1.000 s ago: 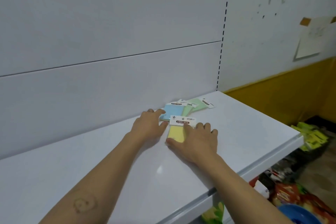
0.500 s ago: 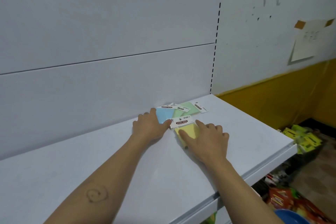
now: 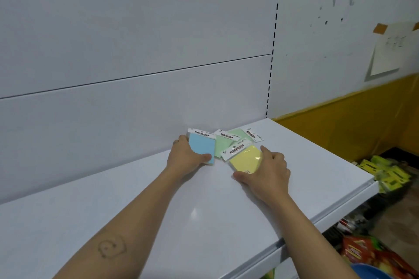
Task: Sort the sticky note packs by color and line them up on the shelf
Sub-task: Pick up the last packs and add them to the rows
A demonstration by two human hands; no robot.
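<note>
1. Head view: left hand [image 3: 184,158] grips the blue pack [image 3: 201,147]. Its fingers are curled round the pack's left edge and the thumb is pressed on the near corner.
2. Right hand [image 3: 268,173] holds the yellow pack [image 3: 246,159], thumb at the near edge, forefinger along the far right edge, the other fingers loosely curled.
3. Change: a second ago the yellow pack lay tight against the blue one, with the right hand flat over it. Now it has swung right and sits at an angle, with a strip of bare shelf between the two packs. The blue pack is far more exposed, since the left hand has slid off its top to its side.
4. Meaning: blue and yellow look split from the pile, one colour per hand. Sorting is underway; the lining-up is not done yet.
5. Near green pack [image 3: 220,148] and far green pack [image 3: 238,135] lie overlapped behind, untouched. The yellow pack's header card overlaps the near one.
6. Shelf [image 3: 204,222] is white, and all packs sit toward its back right, close to the back panel [image 3: 136,108].
7. Further out: paper sheet [image 3: 385,54] taped to the wall, and packaged goods [image 3: 385,173] lower down at right.
</note>
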